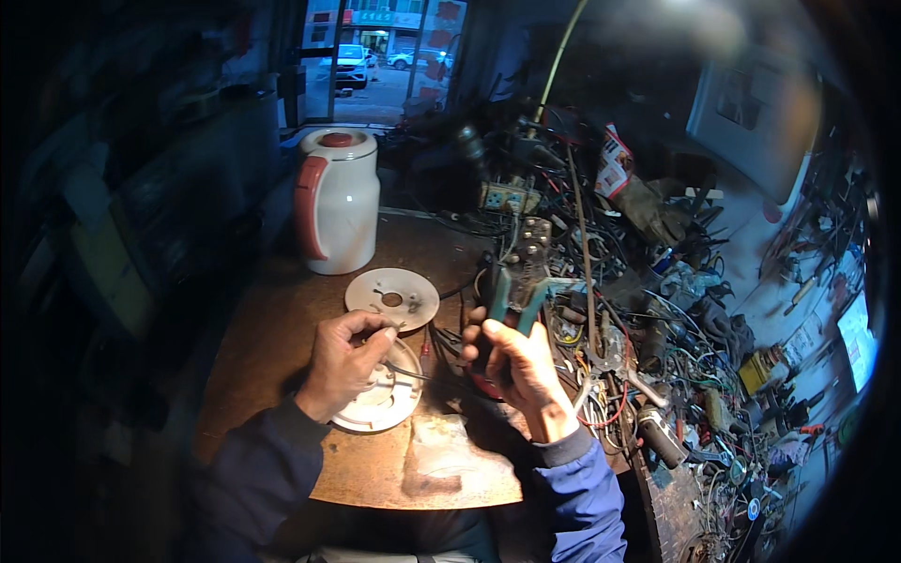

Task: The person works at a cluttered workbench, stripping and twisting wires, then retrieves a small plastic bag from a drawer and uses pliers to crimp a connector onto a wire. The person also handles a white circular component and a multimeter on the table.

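Fingers on the left hand are pinching what looks like a dark wire; right hand is gripping a green-handled tool. Two pale discs are sitting on the surface by the left, red-handled jug is standing behind, clutter is crowding the right.

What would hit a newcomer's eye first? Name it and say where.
First, probably the pale jug with the red handle, standing toward the back of the table, left of centre. Next, the heap of wires and tools sprawling down the right. Then the green-handled tool in the right hand, mid-picture.
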Action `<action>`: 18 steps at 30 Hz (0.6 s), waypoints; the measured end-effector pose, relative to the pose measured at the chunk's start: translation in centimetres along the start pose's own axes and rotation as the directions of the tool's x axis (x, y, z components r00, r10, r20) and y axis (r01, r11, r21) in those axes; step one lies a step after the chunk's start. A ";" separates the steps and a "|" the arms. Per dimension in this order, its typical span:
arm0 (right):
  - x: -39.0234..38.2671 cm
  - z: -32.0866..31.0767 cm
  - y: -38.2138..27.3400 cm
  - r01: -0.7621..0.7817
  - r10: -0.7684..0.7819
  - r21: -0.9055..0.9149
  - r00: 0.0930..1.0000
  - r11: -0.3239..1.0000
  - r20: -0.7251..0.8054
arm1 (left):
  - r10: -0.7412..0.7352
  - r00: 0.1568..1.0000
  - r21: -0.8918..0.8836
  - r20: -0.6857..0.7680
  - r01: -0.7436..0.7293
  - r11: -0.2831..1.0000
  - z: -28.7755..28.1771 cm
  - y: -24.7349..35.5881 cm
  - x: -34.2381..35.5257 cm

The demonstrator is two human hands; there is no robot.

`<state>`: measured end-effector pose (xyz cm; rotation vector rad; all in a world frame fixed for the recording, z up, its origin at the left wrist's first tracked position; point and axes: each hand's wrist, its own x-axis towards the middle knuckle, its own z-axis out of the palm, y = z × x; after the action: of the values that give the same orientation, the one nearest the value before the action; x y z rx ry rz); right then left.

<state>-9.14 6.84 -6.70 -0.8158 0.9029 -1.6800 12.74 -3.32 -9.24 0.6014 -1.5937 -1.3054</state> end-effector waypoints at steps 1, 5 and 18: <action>-0.1 0.1 0.2 0.030 -0.030 -0.009 0.999 1.000 0.027 | -0.002 1.000 0.008 0.009 0.002 1.000 0.0 -0.1 0.0; -0.6 -0.7 0.6 0.012 -0.019 0.066 0.995 0.998 0.098 | -0.025 0.999 0.034 0.031 0.024 0.999 0.2 0.0 0.2; -1.1 -0.6 0.6 0.077 -0.083 -0.242 0.996 0.967 -0.015 | -0.049 0.997 0.070 0.052 0.045 0.997 -0.1 -0.7 0.1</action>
<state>-9.11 7.91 -7.57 -1.0077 1.1196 -1.6728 12.67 -3.65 -9.89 0.6541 -1.6832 -1.3156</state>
